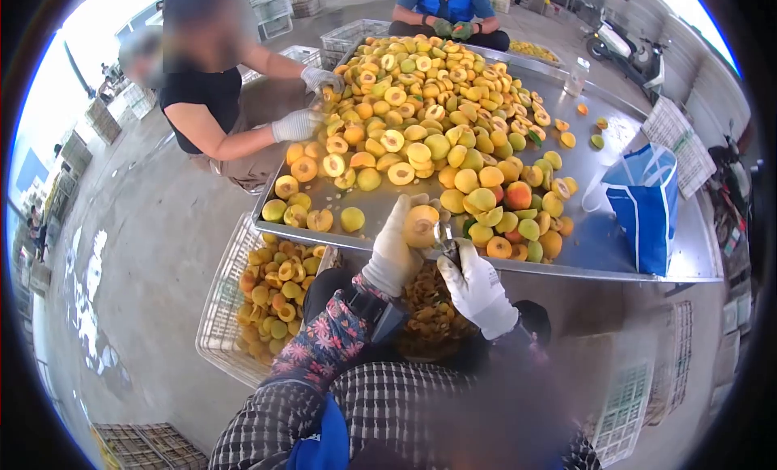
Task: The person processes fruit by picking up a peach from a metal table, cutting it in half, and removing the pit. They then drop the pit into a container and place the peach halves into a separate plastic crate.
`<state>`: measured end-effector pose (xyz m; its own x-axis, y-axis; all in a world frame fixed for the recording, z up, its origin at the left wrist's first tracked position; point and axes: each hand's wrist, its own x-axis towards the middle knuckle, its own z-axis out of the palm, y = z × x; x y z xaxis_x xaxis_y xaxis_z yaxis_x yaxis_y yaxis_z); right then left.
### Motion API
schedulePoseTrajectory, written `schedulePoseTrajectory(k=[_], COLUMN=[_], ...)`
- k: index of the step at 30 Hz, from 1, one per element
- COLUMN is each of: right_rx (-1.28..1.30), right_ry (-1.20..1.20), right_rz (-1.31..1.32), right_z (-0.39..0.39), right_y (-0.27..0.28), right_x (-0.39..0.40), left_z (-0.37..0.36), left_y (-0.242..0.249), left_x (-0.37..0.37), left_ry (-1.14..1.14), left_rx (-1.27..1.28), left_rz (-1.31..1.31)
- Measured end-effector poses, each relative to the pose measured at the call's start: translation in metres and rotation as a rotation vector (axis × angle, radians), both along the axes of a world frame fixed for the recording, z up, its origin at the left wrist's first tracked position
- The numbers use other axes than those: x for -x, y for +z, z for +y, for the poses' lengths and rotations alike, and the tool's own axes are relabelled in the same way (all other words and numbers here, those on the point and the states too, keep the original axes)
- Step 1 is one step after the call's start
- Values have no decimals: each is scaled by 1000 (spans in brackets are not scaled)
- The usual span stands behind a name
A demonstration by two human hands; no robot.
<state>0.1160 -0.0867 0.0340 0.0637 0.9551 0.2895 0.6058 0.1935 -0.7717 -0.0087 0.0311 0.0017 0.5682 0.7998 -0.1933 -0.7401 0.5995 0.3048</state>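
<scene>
Over the near edge of the metal table, my gloved left hand grips a halved yellow peach, its cut face toward me. My right hand, also in a white glove, is closed on a small pitting tool with a shiny curved metal end. That end is right at the peach half's right side. Beyond both hands rises a large pile of whole and halved peaches. Below them, partly hidden by my arms, lies a heap of brownish peach scraps.
A white plastic crate of peach halves stands at my left. On the table's right are a blue-and-white bag and a clear jar. A co-worker's gloved hands handle fruit at left; another person sits at the far end.
</scene>
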Motion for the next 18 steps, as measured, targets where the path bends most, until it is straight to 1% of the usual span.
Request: schedulePoseTrajectory(k=[2, 3, 4, 6, 9, 11, 14, 15, 18], right_rx=[-42, 44, 52, 62, 15, 19, 31, 32, -10], right_ry=[-33, -79, -99, -140, -59, -14, 34, 44, 75], right_rz=[-148, -176, -194, -234, -273, -351, -424, -439, -58], right_z=[8, 8, 8, 7, 2, 2, -1, -1, 0], right_y=[-6, 1, 1, 0, -9, -10, -12, -13, -17], right_x=[5, 11, 15, 20, 16, 11, 11, 12, 22], left_z=[-2, -3, -6, -11, -8, -6, -14, -15, -16], left_y=[1, 4, 7, 16, 17, 10, 19, 20, 21], left_x=[1, 1, 2, 7, 18, 25, 22, 21, 21], left_ry=[21, 25, 27, -38, -150, -208, -134, -120, -67], left_rx=[-86, -125, -163, -151, -129, -134, -22, -30, -39], left_rz=[27, 46, 65, -5, -10, 16, 243, 260, 280])
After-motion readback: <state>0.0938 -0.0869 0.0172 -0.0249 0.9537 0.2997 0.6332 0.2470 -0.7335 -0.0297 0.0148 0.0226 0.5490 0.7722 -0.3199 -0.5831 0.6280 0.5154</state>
